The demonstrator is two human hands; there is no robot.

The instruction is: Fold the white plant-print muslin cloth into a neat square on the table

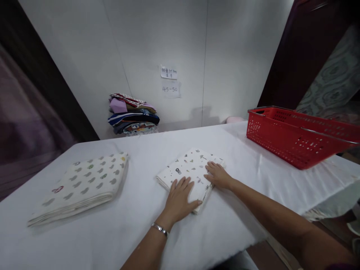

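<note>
The folded cloth [189, 162] lies cornerwise beneath both hands, the left hand [178, 199] spread flat over its near-left edge, the right hand [218, 175] loosely spread over its right edge.

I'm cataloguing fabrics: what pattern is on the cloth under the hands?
The cloth is white with small scattered motifs, some palm-like; see head view.

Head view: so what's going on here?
A person's left hand and right hand lie palm-down on a folded white cloth with small printed motifs. A second folded white cloth with grey printed shapes lies apart to its left on the white-covered table; a red perforated plastic basket stands to the right.
</note>
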